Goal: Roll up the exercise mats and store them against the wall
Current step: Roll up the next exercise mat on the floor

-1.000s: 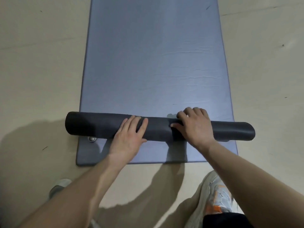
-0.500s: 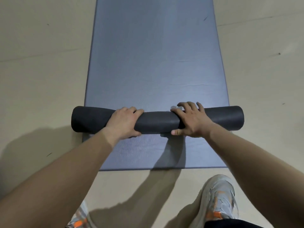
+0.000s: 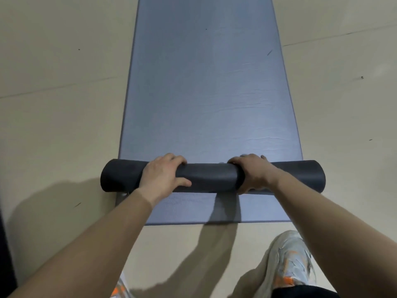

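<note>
Your left hand (image 3: 163,175) and right hand (image 3: 253,173) clamp the matte black rolled mat (image 3: 209,178), a smooth cylinder lying across the flat blue-grey mat (image 3: 210,93).

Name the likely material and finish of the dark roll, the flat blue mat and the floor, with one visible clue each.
Dark roll: probably foam rubber, matte; it curls smoothly without creasing.
Flat blue mat: likely foam or vinyl, slight sheen; fine surface wrinkles.
Floor: unclear, perhaps vinyl or sealed sheet; smooth beige with thin seams.
</note>
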### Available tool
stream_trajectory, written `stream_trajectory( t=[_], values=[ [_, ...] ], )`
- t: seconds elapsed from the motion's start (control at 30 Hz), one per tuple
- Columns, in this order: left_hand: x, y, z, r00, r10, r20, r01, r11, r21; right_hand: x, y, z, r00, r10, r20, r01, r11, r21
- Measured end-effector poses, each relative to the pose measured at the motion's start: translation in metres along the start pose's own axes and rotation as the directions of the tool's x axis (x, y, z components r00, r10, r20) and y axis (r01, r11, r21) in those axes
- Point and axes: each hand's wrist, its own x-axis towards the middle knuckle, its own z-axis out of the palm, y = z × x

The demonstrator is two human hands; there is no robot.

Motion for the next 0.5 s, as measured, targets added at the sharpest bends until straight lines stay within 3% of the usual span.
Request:
stream_trajectory(
  t=[0.1, 0.17, 0.23, 0.27, 0.37, 0.43, 0.5],
  values=[
    [0.035, -0.005, -0.019, 0.989, -0.078, 0.124, 0.088, 0.993, -0.083, -0.022, -0.008, 0.043, 0.939, -0.044, -0.342, -0.045, 0.968, -0.248],
    [0.045, 0.003, -0.019, 0.996, -0.081, 0.046, 0.079, 0.995, 0.057, -0.017, -0.008, 0.055, 0.926, -0.049, -0.375, -0.073, 0.950, -0.304],
    [0.034, 0.010, 0.000, 0.984, -0.013, -0.176, 0.044, 0.984, 0.174, 0.007, -0.001, 0.037, 0.933, -0.047, -0.357, -0.047, 0.967, -0.250],
    [0.025, 0.012, 0.012, 0.978, 0.020, -0.206, 0.025, 0.976, 0.215, 0.019, 0.000, 0.022, 0.939, -0.044, -0.342, -0.034, 0.975, -0.218],
    [0.031, 0.004, 0.027, 0.997, 0.065, -0.032, -0.046, 0.913, 0.405, 0.033, 0.000, 0.005, 0.922, -0.023, -0.386, -0.076, 0.968, -0.239],
    [0.059, -0.004, 0.018, 0.996, 0.085, -0.023, -0.069, 0.910, 0.410, 0.027, 0.003, 0.022, 0.859, -0.028, -0.512, -0.134, 0.952, -0.276],
    [0.077, -0.004, 0.006, 0.993, 0.117, -0.015, -0.104, 0.925, 0.366, 0.024, 0.005, 0.036, 0.840, -0.032, -0.542, -0.175, 0.929, -0.327]
  ],
)
